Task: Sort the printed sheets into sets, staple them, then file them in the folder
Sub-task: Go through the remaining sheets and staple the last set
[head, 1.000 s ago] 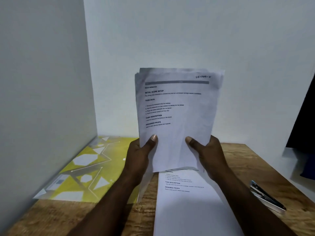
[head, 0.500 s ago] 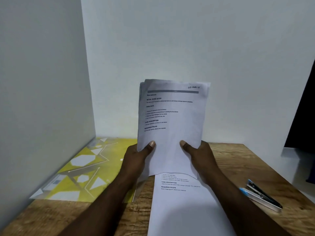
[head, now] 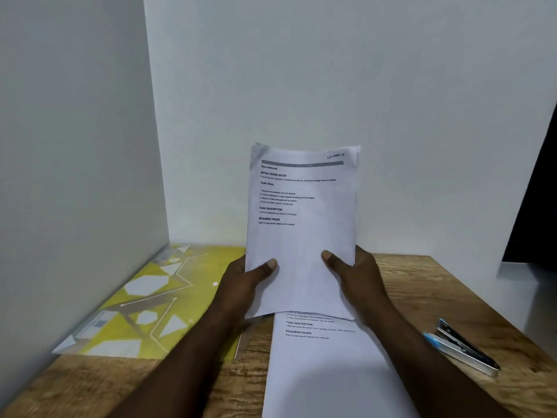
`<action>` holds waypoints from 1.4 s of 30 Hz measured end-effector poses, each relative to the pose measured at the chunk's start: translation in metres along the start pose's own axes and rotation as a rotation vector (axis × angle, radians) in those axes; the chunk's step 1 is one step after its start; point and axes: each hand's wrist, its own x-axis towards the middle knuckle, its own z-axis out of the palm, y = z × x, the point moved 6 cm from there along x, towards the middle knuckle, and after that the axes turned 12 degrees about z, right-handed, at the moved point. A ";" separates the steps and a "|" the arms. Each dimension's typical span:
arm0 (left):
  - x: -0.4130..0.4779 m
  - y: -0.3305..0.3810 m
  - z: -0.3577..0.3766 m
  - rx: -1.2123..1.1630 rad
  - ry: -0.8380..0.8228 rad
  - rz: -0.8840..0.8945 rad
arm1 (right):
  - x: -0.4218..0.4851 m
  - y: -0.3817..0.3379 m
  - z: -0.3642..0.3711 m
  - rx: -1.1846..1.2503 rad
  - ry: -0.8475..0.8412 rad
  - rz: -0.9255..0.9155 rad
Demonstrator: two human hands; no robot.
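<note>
A stack of printed sheets [head: 301, 236] stands nearly upright above the table. My left hand [head: 244, 282] grips its lower left edge, thumb on the front page. My right hand [head: 358, 279] grips the lower right edge the same way. Under the stack another printed sheet [head: 325, 366] lies flat on the wooden table [head: 428, 291]. A yellow folder with white shapes [head: 150, 300] lies closed at the left, against the wall. A stapler with a blue and silver body [head: 461, 348] lies at the right.
White walls close the table in at the left and the back. A dark object [head: 536, 206] stands past the table's right edge. Bare wood shows at the right, behind the stapler.
Both hands have lowered the stack of sheets toward the table and moved it away from the camera. The grip has not changed.
</note>
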 end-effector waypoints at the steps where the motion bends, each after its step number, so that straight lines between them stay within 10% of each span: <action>1: 0.001 0.001 -0.001 -0.010 0.005 0.000 | 0.001 0.000 -0.001 0.023 -0.005 -0.002; 17: -0.002 0.000 -0.014 -0.187 -0.054 -0.110 | -0.015 -0.003 0.004 0.040 -0.305 0.109; 42: 0.001 -0.020 -0.020 -0.024 -0.042 -0.130 | 0.010 0.027 -0.010 0.193 -0.087 0.209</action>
